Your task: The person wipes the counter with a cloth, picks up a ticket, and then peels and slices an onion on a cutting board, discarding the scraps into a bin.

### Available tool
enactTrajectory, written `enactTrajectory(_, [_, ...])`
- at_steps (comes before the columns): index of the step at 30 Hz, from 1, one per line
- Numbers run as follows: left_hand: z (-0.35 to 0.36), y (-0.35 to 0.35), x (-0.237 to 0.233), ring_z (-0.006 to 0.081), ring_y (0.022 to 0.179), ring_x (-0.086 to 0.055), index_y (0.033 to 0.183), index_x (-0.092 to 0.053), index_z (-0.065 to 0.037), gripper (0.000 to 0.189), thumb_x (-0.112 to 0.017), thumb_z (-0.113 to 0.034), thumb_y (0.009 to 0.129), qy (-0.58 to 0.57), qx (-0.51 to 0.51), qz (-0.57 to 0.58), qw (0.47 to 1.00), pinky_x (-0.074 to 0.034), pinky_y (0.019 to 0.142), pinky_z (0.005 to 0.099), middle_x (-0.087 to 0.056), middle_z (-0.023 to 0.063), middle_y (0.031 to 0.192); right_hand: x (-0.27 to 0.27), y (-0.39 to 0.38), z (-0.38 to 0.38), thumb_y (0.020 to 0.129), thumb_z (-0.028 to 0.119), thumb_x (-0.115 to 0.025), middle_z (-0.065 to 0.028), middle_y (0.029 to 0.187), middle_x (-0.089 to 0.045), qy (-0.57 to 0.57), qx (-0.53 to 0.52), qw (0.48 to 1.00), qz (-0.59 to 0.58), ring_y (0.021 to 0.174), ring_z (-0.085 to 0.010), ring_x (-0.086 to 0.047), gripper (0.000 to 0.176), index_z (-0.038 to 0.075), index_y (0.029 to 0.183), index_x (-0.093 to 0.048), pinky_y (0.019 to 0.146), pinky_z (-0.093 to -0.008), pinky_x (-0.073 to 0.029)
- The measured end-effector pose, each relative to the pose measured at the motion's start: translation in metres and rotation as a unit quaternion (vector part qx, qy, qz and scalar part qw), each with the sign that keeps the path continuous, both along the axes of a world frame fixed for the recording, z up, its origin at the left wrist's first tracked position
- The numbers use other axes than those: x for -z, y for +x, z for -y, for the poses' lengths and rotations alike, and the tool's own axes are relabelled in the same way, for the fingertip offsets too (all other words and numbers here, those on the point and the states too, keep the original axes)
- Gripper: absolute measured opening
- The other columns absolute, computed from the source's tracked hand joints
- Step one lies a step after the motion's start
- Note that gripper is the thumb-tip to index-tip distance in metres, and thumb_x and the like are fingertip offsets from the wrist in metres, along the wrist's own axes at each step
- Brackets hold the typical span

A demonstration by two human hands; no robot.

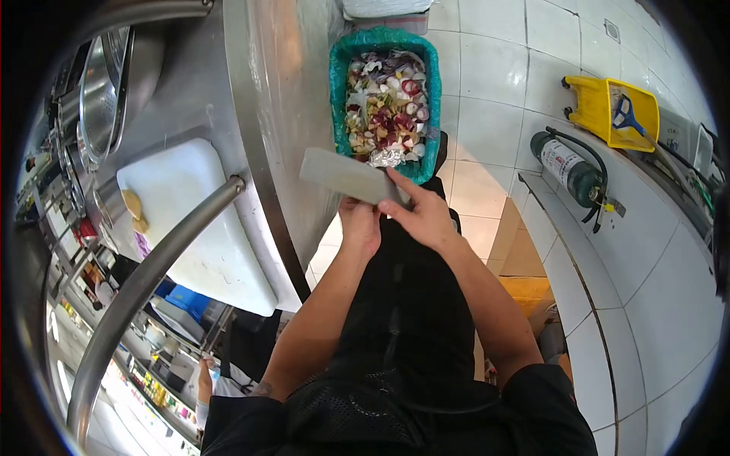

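black mesh short-sleeved top (395, 414); plain black clothing (411, 304) below; forearms (323, 319) bare

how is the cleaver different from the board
The cleaver is grey; the board is white and much bigger. The cleaver is held up over the bin in the right hand, the left hand at its blade; the board lies flat on the counter with a few food bits on it. Both are flat and roughly rectangular.
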State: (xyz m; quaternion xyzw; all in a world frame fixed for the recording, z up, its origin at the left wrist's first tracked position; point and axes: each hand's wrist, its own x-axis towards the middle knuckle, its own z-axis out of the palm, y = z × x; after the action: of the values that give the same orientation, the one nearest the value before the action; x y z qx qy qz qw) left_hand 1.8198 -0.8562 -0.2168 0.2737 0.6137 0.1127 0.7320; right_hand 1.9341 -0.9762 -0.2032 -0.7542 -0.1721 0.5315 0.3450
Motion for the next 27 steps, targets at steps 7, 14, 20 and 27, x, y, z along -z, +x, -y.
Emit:
enactTrajectory(7, [-0.012,-0.007,-0.001,0.0167,0.111,-0.069,0.141,-0.056,-0.011,0.048,-0.075,-0.011,0.098,-0.034,0.029,0.002,0.999,-0.052,0.096,0.0322,-0.072,0.0048,0.122,0.05,0.026,-0.008,0.108,0.052,-0.058,0.0047,0.06,-0.045,0.088,0.272,0.886,-0.365,0.051,-0.0044,-0.039,0.066,0.007,0.157,-0.05,0.049,-0.0238,-0.031])
enactTrajectory(14, [-0.011,-0.001,0.015,0.0208,0.115,-0.069,0.138,-0.053,-0.004,0.047,-0.075,-0.003,0.096,0.027,-0.024,-0.013,0.999,-0.058,0.095,0.0355,-0.068,0.0104,0.128,0.02,0.011,-0.014,0.087,0.079,-0.066,-0.0149,0.079,-0.071,-0.038,0.011,0.996,-0.074,0.081,-0.0348,-0.073,0.108,0.006,0.162,-0.041,0.078,-0.0438,-0.055])
enactTrajectory(20, [-0.004,0.0,0.018,0.0197,0.118,-0.066,0.137,-0.056,-0.003,0.043,-0.072,-0.003,0.097,0.058,0.015,-0.036,0.998,-0.055,0.099,0.0367,-0.065,0.0068,0.13,0.014,0.006,-0.017,0.088,0.076,-0.066,-0.0185,0.081,-0.074,-0.04,-0.063,0.997,0.0,0.084,-0.0374,-0.075,0.108,0.007,0.164,-0.035,0.078,-0.0459,-0.058])
enactTrajectory(27, [0.0,-0.008,0.029,0.0217,0.118,-0.068,0.139,-0.055,-0.004,0.043,-0.068,0.0,0.098,0.073,0.024,-0.061,0.995,-0.057,0.103,0.0361,-0.066,0.0087,0.13,0.022,0.0,-0.013,0.088,0.077,-0.065,-0.0199,0.084,-0.074,-0.021,-0.064,0.998,-0.012,0.083,-0.0386,-0.075,0.104,0.009,0.163,-0.04,0.079,-0.0457,-0.058])
